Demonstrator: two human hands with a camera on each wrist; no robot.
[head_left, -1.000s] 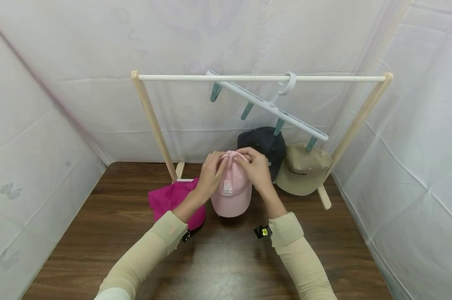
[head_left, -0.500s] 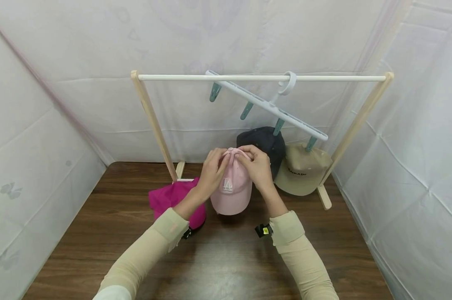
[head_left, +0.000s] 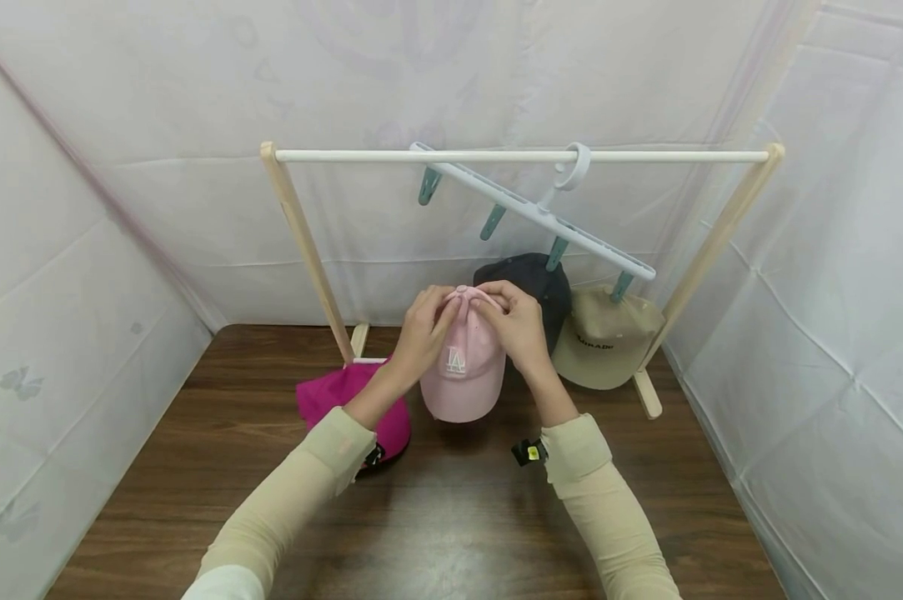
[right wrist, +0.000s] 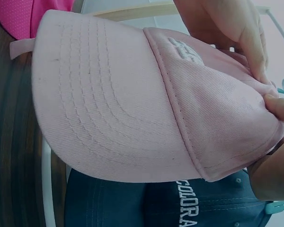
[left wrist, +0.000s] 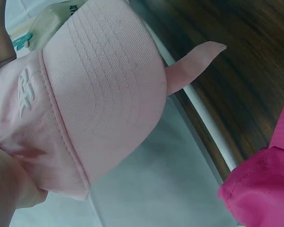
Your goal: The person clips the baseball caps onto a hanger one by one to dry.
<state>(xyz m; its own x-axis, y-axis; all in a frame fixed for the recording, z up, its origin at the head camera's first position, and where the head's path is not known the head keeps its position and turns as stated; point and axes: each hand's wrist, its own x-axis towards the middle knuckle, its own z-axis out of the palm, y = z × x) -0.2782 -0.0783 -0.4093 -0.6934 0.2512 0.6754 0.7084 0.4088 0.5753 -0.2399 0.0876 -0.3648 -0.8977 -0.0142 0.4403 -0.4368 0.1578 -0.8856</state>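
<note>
Between both hands hangs a pink baseball cap [head_left: 462, 387] with white "LA" letters, its brim pointing down. My left hand [head_left: 423, 329] pinches the left of its crown, thumb in front. On the other side my right hand [head_left: 517, 325] pinches the crown near the top button. In the right wrist view the brim [right wrist: 104, 104] and a loose strap [right wrist: 22, 48] show. A light blue hanger [head_left: 534, 212] with several teal clips is above. A dark cap [head_left: 529, 279] and a khaki cap [head_left: 607, 342] hang from its two right clips; the two left clips hold nothing.
A magenta cap [head_left: 338, 392] lies on the brown wooden table [head_left: 451, 517], left of the pink cap. The hanger hooks over the white rail [head_left: 346, 156] of a rack with wooden posts [head_left: 308, 250]. White sheets [head_left: 158, 108] enclose the table at the back and sides.
Both hands have raised the pink cap slightly, moving it up toward the hanger. The hanger, the other caps and the rack look almost unchanged.
</note>
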